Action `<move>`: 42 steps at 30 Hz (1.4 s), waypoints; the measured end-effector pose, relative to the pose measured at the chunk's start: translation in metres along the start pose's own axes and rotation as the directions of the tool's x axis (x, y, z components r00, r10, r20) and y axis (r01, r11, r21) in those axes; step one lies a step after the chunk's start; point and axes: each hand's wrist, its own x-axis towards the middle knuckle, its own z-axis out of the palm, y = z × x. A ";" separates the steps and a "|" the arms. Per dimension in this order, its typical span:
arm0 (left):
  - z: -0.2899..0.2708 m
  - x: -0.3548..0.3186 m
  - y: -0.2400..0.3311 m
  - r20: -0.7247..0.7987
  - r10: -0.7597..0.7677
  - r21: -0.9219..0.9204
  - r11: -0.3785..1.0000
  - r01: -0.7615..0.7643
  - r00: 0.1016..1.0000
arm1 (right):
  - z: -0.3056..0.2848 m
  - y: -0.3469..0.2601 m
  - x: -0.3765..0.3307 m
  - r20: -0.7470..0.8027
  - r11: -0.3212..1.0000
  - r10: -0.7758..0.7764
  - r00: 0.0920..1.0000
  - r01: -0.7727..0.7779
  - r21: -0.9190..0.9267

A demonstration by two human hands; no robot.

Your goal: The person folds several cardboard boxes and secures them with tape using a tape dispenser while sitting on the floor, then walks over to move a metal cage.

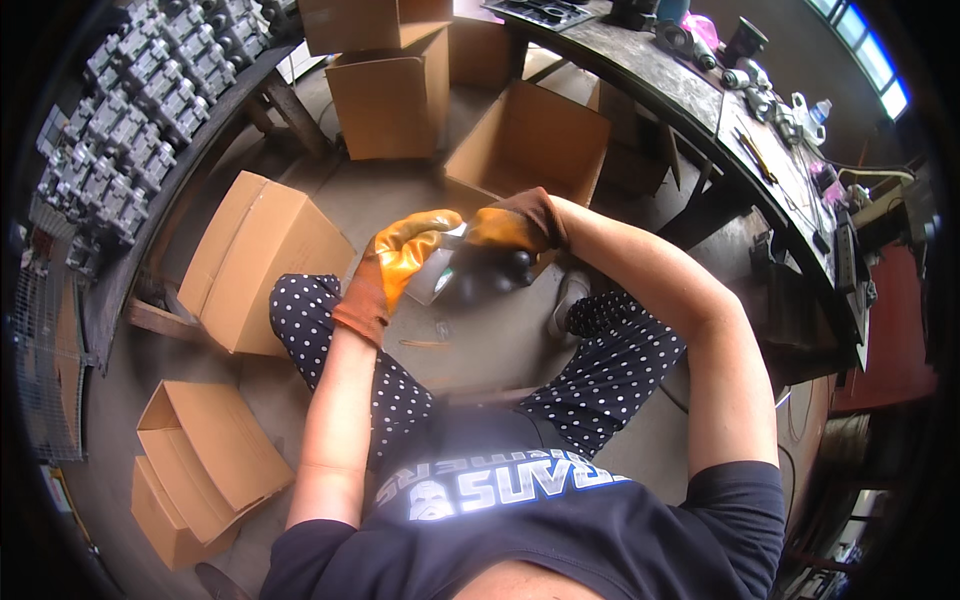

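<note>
Both of my hands wear orange-coated work gloves and meet in front of me, above the floor between my knees. My left hand (400, 255) is closed, thumb and fingers pinching the edge of a pale, see-through piece that looks like a plastic bag (428, 278). Close beside it, my right hand (515, 222) is closed with the knuckles turned up; what its fingers hold is hidden. Just below the right hand is a dark, rounded, shiny thing (490, 275), smeared by motion, and its kind cannot be made out.
An open cardboard box (540, 140) stands ahead, with stacked boxes (390, 100) behind. More cartons (265, 260) lie at my left. Grey metal parts (150, 110) crowd the left bench. A dark workbench (690, 110) with tools and bottles curves along the right.
</note>
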 end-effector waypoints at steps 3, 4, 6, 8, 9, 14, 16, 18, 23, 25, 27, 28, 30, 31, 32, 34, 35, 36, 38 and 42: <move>0.009 0.002 -0.015 -0.167 -0.052 -0.174 0.984 0.023 0.985 | 0.006 -0.022 -0.009 -0.091 0.891 0.338 0.937 -0.288 0.350; 0.008 0.005 -0.024 -0.207 -0.013 -0.230 0.973 -0.036 0.978 | 0.009 -0.035 -0.012 -0.090 0.781 0.481 0.872 -0.380 0.495; 0.012 0.007 -0.024 -0.282 -0.093 -0.378 0.926 -0.021 0.955 | 0.017 -0.031 -0.041 -0.271 0.782 0.282 0.920 -0.056 0.621; 0.012 0.016 -0.029 -0.357 -0.136 -0.458 0.888 -0.046 0.924 | 0.030 -0.039 -0.060 -0.502 0.811 0.208 0.839 0.139 0.569; 0.013 0.024 -0.038 -0.360 -0.105 -0.497 0.862 -0.096 0.927 | 0.039 -0.002 -0.062 -0.565 0.640 0.153 0.811 0.355 0.682; 0.050 0.063 -0.064 -0.394 0.065 -0.406 0.883 -0.237 0.917 | 0.078 -0.013 -0.022 -0.961 0.933 0.047 0.272 0.332 0.139; 0.070 0.077 -0.064 -0.363 0.008 -0.516 0.831 -0.208 0.932 | 0.072 -0.015 -0.032 -0.943 0.941 0.171 0.285 0.237 0.242; 0.086 0.085 -0.059 -0.377 0.155 -0.288 0.917 -0.275 0.913 | 0.068 -0.016 -0.045 -0.943 0.951 0.194 0.270 0.184 0.249; 0.111 0.094 -0.032 -0.244 0.375 0.445 0.863 -0.240 0.894 | 0.052 0.005 -0.075 -0.823 0.686 0.454 0.341 0.457 0.567; 0.104 0.093 -0.019 -0.098 0.411 0.564 0.773 -0.289 0.907 | 0.048 -0.009 -0.086 -0.776 0.551 0.480 0.409 0.548 0.629; 0.097 0.095 -0.011 0.055 0.363 0.658 0.687 -0.307 0.930 | 0.043 0.000 -0.101 -0.885 0.864 0.281 0.371 0.304 0.401; 0.096 0.100 -0.009 0.143 0.478 0.630 0.631 -0.452 0.867 | 0.040 -0.004 -0.107 -0.888 0.895 0.291 0.355 0.227 0.385; 0.089 0.103 0.007 0.295 0.385 0.719 0.513 -0.468 0.875 | 0.031 -0.001 -0.116 -0.882 0.930 0.303 0.361 0.093 0.357; 0.085 0.104 0.016 0.356 0.275 0.781 0.438 -0.445 0.893 | 0.028 0.000 -0.123 -0.881 0.940 0.309 0.357 0.025 0.339; 0.084 0.109 0.012 0.421 0.313 0.769 0.373 -0.518 0.851 | 0.026 0.005 -0.137 -0.885 0.971 0.234 0.403 -0.049 0.234; 0.082 0.118 0.014 0.534 0.374 0.729 0.251 -0.637 0.758 | 0.023 0.020 -0.158 -0.866 0.940 -0.037 0.499 -0.276 -0.199; 0.079 0.125 0.013 0.579 0.389 0.703 0.206 -0.680 0.716 | 0.021 0.030 -0.167 -0.801 0.775 -0.208 0.561 -0.405 -0.485; 0.074 0.131 0.018 0.634 0.372 0.686 0.135 -0.715 0.678 | 0.020 0.018 -0.165 -0.880 0.955 0.221 0.420 -0.278 0.107; 0.066 0.149 0.022 0.709 0.397 0.642 -0.021 -0.766 0.583 | 0.009 -0.007 -0.174 -0.857 0.939 0.262 0.443 -0.323 0.120; -0.023 0.191 -0.042 0.708 0.232 0.701 -0.343 -0.625 0.667 | -0.032 -0.028 -0.195 -0.758 0.972 0.186 0.625 -0.229 0.050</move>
